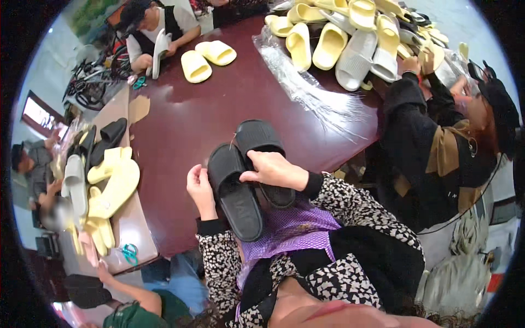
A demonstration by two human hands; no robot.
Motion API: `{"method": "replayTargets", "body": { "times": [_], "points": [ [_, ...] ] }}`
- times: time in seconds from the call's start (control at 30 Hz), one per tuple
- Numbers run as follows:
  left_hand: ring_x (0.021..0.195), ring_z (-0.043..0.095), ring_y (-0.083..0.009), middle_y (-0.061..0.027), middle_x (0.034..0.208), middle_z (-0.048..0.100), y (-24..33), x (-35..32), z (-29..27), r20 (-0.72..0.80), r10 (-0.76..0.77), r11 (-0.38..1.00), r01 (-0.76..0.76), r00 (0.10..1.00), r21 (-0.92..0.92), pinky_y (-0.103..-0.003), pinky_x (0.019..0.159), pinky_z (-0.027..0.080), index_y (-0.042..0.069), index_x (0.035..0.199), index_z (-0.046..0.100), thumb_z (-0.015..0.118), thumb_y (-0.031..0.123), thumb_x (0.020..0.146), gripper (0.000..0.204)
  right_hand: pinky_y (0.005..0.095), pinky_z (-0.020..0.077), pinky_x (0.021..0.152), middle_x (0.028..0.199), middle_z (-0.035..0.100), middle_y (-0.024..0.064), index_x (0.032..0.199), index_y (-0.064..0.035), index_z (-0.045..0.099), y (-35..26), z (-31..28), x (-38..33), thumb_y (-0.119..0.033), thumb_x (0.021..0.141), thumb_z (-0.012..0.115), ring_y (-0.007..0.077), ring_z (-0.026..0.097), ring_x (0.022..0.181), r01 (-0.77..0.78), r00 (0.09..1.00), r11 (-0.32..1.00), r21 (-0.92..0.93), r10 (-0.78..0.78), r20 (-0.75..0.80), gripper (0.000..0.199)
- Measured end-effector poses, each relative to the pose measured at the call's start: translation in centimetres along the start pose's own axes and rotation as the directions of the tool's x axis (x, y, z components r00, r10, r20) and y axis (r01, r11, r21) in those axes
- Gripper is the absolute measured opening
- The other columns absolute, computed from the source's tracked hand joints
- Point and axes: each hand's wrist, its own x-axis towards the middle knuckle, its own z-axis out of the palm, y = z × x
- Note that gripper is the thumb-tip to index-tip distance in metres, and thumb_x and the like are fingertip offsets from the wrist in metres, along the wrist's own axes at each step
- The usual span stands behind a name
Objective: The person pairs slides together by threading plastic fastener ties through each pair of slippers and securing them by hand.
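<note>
Two black slide slippers lie side by side in front of me, the left slipper (pixel 240 205) overlapping the right slipper (pixel 261 136). My right hand (pixel 276 170) grips the pair, its thumb across the left slipper and its fingers at the strap of the right one. By the outer edge of the left slipper is my left hand (pixel 200 194), with fingers curled in toward the thumb; whatever they may hold is too small to make out. A thin tie (pixel 233 140) sticks up between the two straps.
On the dark red table (pixel 180 128) are a yellow slipper pair (pixel 196 66), a bundle of thin white ties (pixel 322 106) and a heap of yellow and grey slippers (pixel 331 46). More slippers (pixel 117 188) and teal scissors (pixel 129 253) lie at left. Co-workers sit around.
</note>
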Motion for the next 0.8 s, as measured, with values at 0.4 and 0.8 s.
{"method": "replayTargets", "body": {
  "times": [0.4, 0.8],
  "points": [
    [0.069, 0.052, -0.0047, 0.0010, 0.083, 0.060, 1.9, -0.6, 1.0, 0.095, -0.122, 0.984, 0.133, 0.988, -0.115, -0.018, 0.058, 0.042, 0.002, 0.105, 0.059, 0.055, 0.010, 0.091, 0.016, 0.0490, 0.0478, 0.065, 0.075, 0.061, 0.0237, 0.092, 0.0025, 0.046, 2.8, 0.9, 1.3, -0.014, 0.077, 0.058, 0.0418, 0.061, 0.076, -0.166, 0.986, 0.983, -0.080, 0.165, -0.019, 0.025],
    [0.065, 0.055, -0.0055, -0.0011, 0.081, 0.062, 0.5, -1.0, -0.4, 0.121, -0.134, 0.988, 0.142, 0.984, -0.059, -0.018, 0.056, 0.044, 0.002, 0.104, 0.059, 0.055, 0.011, 0.092, 0.015, 0.0480, 0.0513, 0.060, 0.068, 0.060, 0.0200, 0.081, -0.0030, 0.056, 7.5, -13.6, 3.3, -0.004, 0.071, 0.051, 0.0391, 0.062, 0.064, -0.033, 0.950, 0.836, -0.547, -0.143, -0.276, 0.012]
  ]
}}
